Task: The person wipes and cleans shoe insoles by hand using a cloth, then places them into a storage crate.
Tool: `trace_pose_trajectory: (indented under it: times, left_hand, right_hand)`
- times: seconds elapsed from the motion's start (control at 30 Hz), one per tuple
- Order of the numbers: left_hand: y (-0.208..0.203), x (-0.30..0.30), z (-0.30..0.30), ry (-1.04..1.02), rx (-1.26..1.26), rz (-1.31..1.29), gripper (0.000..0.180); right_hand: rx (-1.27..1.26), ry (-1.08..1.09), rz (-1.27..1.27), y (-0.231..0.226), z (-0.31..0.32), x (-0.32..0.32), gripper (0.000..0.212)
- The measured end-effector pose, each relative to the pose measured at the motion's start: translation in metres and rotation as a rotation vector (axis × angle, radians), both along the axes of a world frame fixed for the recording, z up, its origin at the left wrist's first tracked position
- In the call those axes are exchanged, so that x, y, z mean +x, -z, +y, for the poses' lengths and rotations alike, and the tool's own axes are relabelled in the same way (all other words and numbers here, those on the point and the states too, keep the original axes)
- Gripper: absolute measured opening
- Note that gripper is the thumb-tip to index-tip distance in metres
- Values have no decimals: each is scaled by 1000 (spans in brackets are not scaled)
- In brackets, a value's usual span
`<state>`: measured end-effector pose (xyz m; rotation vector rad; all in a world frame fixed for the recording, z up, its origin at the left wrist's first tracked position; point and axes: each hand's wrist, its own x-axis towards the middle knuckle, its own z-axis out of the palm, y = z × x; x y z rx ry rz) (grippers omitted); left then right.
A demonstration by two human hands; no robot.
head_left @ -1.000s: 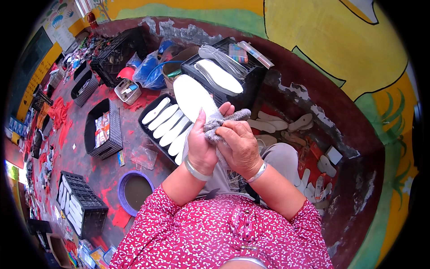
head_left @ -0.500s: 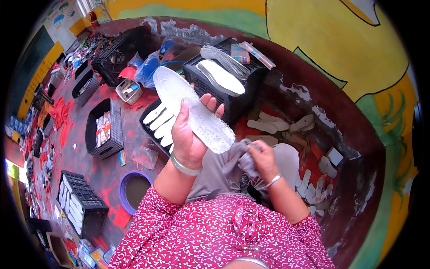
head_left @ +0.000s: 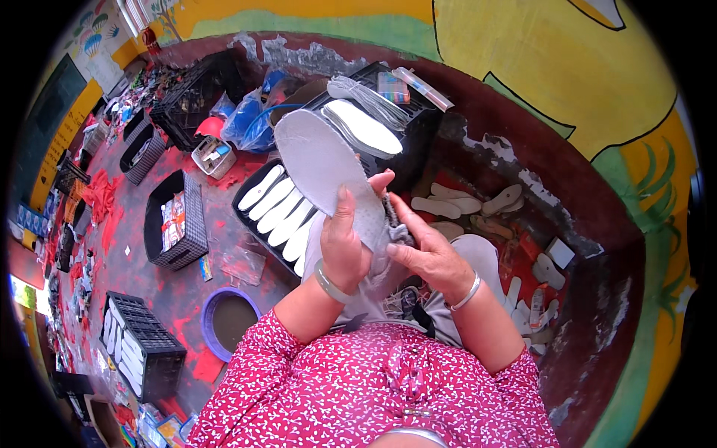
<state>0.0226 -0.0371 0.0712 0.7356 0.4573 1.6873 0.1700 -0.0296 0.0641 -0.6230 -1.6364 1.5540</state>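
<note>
Left hand [head_left: 345, 250] grips a grey insole [head_left: 328, 172] upright over the lap; right hand [head_left: 429, 254] presses a dark cloth [head_left: 396, 224] against its lower edge. Wiping looks underway, unfinished; white insoles [head_left: 280, 213] wait in the black tray [head_left: 250, 224] beyond.

A small footwear workshop set up on the floor: black crates [head_left: 175, 224] of white shoe insoles [head_left: 280, 213], loose soles [head_left: 463, 205] piled by a painted wall [head_left: 523, 67], red-stained concrete floor [head_left: 224, 291].
</note>
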Motion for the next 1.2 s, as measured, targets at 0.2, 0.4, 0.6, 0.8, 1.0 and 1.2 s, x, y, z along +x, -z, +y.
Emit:
trace_pose_trajectory:
  times: [0.2,0.4,0.6,0.8,1.0,1.2]
  left_hand:
    - [7,11,-2,113,-93,-182,52]
    - [8,8,-2,-45,-78,7,52]
    - [11,-17,8,-5,-91,47,50]
    - [10,-24,5,49,-92,84,51]
    - [19,-7,2,57,-11,304,55]
    - [34,4,-6,2,1,435,55]
  right_hand:
    - [-200,322,145,37,0,-19,59]
    - [-561,51,319,20,1,-4,61]
    - [-721,-192,361,19,3,21,55]
    - [-706,-38,377,30,10,26,34]
    - [-562,-62,374,17,8,12,42]
    - [-342,144,119,34,-5,-15,56]
